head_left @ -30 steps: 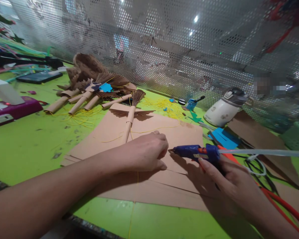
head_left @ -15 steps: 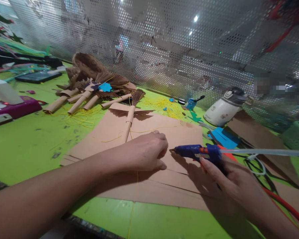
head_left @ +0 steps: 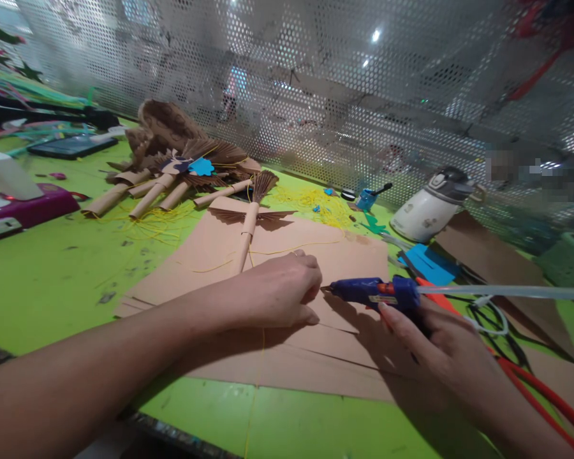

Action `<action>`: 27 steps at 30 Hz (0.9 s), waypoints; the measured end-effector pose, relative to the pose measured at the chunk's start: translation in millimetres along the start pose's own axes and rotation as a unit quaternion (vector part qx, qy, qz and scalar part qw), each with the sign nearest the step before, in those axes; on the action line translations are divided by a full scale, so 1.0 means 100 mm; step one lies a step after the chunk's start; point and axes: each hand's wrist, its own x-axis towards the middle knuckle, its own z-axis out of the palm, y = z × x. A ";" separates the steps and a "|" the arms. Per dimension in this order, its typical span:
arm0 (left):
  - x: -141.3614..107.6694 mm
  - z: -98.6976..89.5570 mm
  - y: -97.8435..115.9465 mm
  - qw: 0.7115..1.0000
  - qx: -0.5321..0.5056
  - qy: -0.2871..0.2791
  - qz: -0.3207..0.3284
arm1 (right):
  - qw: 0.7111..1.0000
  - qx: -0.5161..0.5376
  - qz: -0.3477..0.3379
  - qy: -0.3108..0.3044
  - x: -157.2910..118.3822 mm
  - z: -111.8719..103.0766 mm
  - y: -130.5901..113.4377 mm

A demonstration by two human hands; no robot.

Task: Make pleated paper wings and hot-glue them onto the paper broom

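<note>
My right hand (head_left: 440, 350) is closed round a blue hot glue gun (head_left: 368, 290), whose clear glue stick trails out of its back to the right. The gun's nozzle points left, just short of my left hand (head_left: 282, 290). That hand lies over stacked brown paper sheets (head_left: 344, 245) with its fingers curled in; anything inside them is hidden. Partly behind its wrist is a figure of rolled brown paper (head_left: 249, 233), with pleated paper fans at its top and sides. Yellow string (head_left: 306, 245) runs over the sheets by my left hand.
A pile of similar paper figures (head_left: 172, 172) lies back left, near a purple power strip (head_left: 29, 210) and a phone (head_left: 74, 146). At right stand a white bottle (head_left: 428, 207), blue paper (head_left: 430, 264) and red-handled scissors (head_left: 545, 389). A perforated metal panel (head_left: 287, 108) borders the green table.
My right hand has brought the glue gun slightly left, its nozzle closer to my left hand's fingers. My left hand has barely moved.
</note>
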 end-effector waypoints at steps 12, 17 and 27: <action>0.00 0.00 0.01 1.000 -0.003 0.003 -0.007 | 1.000 0.005 0.010 -0.008 -0.01 -0.01 0.00; 0.00 -0.02 0.02 1.000 -0.002 -0.003 -0.008 | 1.000 0.024 -0.004 0.010 0.00 -0.04 -0.01; 0.01 -0.02 0.03 1.000 -0.007 -0.008 -0.013 | 0.999 0.046 0.019 0.006 0.01 -0.02 -0.06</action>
